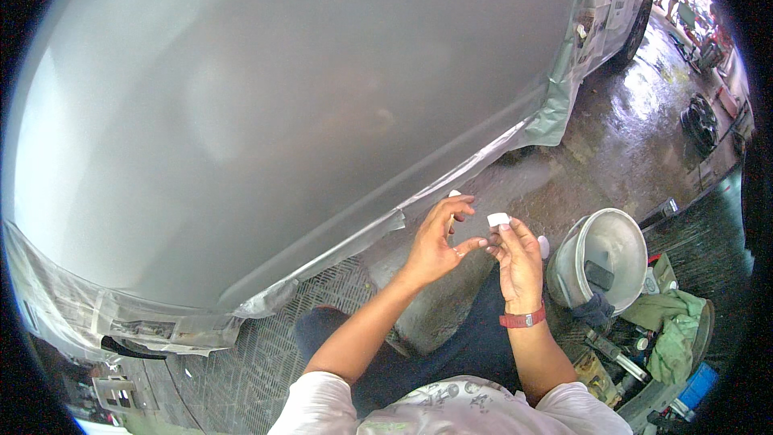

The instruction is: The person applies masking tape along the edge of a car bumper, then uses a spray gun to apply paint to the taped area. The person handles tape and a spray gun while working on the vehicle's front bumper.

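My right hand (519, 264) is closed, pinching a small white block (498, 219) between its thumb and fingers. My left hand (436, 248) faces it, thumb stretched toward the right fingertips and the other fingers curved and spread apart. A small white spot shows just past the left fingertips; I cannot tell what it is. Beside my right hand is a pale rounded thing (543, 247), too small to name. Beyond both hands spreads a large smooth grey car body panel (322, 105), its lower edge lined with masking film (483, 153). Neither hand touches the panel.
A grey bucket (573, 262) with a dark block inside and a dark cloth over its rim stands right of my hands. Below it, a tub holds a green cloth (675, 338) and tools. A coiled black hose (699, 123) lies on the wet floor. People stand far right.
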